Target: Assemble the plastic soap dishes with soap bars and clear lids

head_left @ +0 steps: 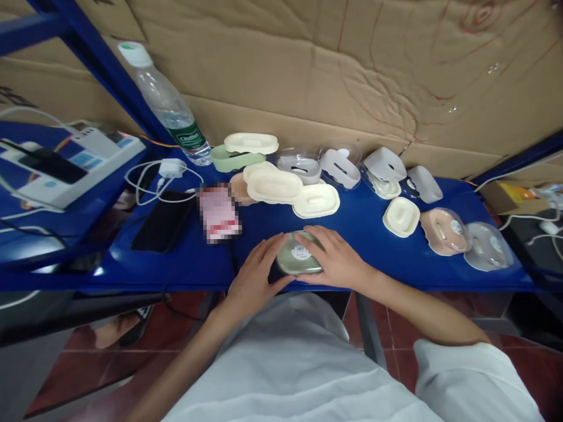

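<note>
A rounded green box with a clear cover and a white label (299, 252) sits at the front edge of the blue shelf, between my hands. My left hand (259, 269) wraps its left side, thumb at the near edge. From the right, my right hand (336, 258) grips it with fingers over the top and thumb in front. Just beyond lie a cream lid-like piece (315, 200) and a larger cream tray-shaped piece (275, 184). Behind them is an open green box (237, 159) with another cream piece (251, 143) on it.
Grey boxes with clear covers (341, 168) line the cardboard at the back. A pink covered box (444, 231) and a grey covered one (488, 246) lie right. Left are a water bottle (176, 117), a dark phone (162, 221), a charger (170, 168) and a power strip (105, 158).
</note>
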